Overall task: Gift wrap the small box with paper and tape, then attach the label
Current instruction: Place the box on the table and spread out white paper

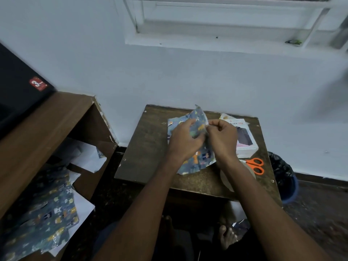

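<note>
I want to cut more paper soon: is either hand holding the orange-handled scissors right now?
No: the orange-handled scissors lie on the brown wooden table, while both hands hold the blue patterned wrapping paper.

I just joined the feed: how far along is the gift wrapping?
Done: a piece of patterned paper looks cut and lies on the small table. In hand: left hand and right hand are folding it; what is underneath is hidden. Left: taping and labelling. The white box beside it is unwrapped; scissors lie nearby.
</note>
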